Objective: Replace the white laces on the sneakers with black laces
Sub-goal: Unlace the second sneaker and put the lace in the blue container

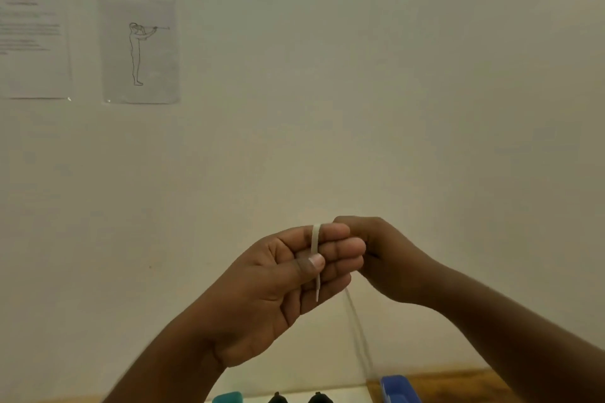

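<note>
Both hands are raised in front of a pale wall. My left hand (288, 275) holds a white lace (316, 245) draped over its index finger, the thumb pinning it against the fingers; the aglet end hangs down across the palm side. My right hand (383, 255) is curled just behind the left fingertips, and a blurred strand of lace trails down from it toward the table. What the right fingers pinch is hidden. Two dark shoe tips (296, 398) peek in at the bottom edge.
A blue container (397, 388) and a teal object (228, 397) sit at the bottom edge on a wooden table (465, 376). Two paper sheets hang on the wall at upper left, one with a line drawing (140, 51).
</note>
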The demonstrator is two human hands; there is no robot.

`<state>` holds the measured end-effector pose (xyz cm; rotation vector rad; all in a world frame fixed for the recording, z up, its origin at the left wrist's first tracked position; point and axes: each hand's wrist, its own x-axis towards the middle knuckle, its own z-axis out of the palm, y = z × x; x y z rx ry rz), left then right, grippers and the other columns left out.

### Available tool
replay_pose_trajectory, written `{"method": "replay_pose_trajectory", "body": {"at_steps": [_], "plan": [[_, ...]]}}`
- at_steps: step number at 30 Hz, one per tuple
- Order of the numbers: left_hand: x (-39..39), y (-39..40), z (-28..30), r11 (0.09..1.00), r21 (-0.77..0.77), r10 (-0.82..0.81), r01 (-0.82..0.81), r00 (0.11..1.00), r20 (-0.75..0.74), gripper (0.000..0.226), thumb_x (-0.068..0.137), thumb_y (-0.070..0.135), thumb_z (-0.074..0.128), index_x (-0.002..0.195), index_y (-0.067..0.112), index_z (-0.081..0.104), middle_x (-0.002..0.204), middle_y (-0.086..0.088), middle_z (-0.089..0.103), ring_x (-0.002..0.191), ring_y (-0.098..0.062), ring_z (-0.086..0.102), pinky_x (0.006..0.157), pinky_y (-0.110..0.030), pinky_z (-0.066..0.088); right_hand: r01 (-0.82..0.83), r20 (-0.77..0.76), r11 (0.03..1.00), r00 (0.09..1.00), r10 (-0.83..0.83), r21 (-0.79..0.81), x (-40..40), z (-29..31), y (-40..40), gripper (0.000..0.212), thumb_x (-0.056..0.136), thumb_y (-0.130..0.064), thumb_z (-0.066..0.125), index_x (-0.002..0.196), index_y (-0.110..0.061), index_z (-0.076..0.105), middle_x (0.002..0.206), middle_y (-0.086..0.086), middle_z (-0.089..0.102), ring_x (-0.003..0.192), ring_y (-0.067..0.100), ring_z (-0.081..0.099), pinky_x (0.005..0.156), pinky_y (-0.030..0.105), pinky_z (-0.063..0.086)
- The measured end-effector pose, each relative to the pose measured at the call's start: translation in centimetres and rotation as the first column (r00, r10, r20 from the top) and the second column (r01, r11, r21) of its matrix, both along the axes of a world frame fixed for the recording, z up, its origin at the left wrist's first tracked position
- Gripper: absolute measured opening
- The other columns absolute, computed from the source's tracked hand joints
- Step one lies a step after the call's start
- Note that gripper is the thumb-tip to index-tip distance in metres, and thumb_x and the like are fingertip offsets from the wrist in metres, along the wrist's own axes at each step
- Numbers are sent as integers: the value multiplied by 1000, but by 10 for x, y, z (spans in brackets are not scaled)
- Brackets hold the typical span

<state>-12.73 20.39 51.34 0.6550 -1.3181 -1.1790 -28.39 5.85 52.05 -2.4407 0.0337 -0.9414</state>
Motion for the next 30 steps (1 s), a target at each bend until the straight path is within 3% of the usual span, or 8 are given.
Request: {"method": "replay_pose_trajectory", "body": {"at_steps": [4,8,12,15,19,23,26,30], "plan": [[-1,-4,8,994,-104,32,-36,999,-35,47,95,-14,38,133,4,59,133,-18,65,126,-29,61,102,-35,51,34,5,981,999,-35,192,5,-17,8,25,103,-9,47,98,-17,70,87,3,68,80,19,60,75,36,52],[-1,-8,13,969,-199,150,-146,989,4,53,96,-20,34,137,8,54,132,-12,66,127,-23,61,103,-31,50,-12,-9,875,1000,19,484,8,-22,25,29,109,-22,42,117,-12,69,108,14,72,106,32,67,100,45,55],[0,-15,14,912,-322,298,-255,950,93,56,96,-22,35,138,12,53,132,-6,67,128,-18,60,105,-26,47,-60,-42,783,993,109,619,4,-20,47,25,108,-22,45,105,-12,68,82,10,66,76,25,66,78,34,57],[7,-21,11,850,-411,431,-329,884,182,55,97,-19,39,140,14,51,133,-1,67,130,-15,58,107,-24,45,48,-128,862,992,20,505,-1,-21,55,26,108,-26,47,101,-19,72,72,3,56,63,15,52,60,26,46],[22,-30,1,784,-490,569,-380,757,322,58,98,-18,40,144,18,46,139,7,62,136,-10,52,113,-28,40,156,-207,952,973,-102,264,-16,-16,63,23,106,-29,51,103,-29,73,68,-11,54,66,3,51,65,22,47],[30,-31,-10,808,-469,565,-357,695,445,57,99,-16,42,139,24,54,142,8,60,137,-10,50,116,-36,39,221,-154,969,967,-203,114,-33,8,66,21,103,-37,51,98,-35,71,69,-11,55,65,3,50,65,24,48],[29,-31,-16,843,-437,519,-315,692,502,49,100,-12,47,133,21,62,142,6,60,138,-13,50,117,-40,39,264,-101,964,960,-261,13,-39,33,59,24,103,-37,50,92,-31,70,68,-8,55,62,8,49,61,27,46],[19,-28,-20,930,-283,347,-232,808,476,45,99,-10,49,138,12,55,133,-2,67,129,-19,59,111,-32,44,336,-48,933,938,-345,-131,-35,53,37,23,104,-34,50,90,-33,68,71,-9,61,65,11,57,62,32,54]]}}
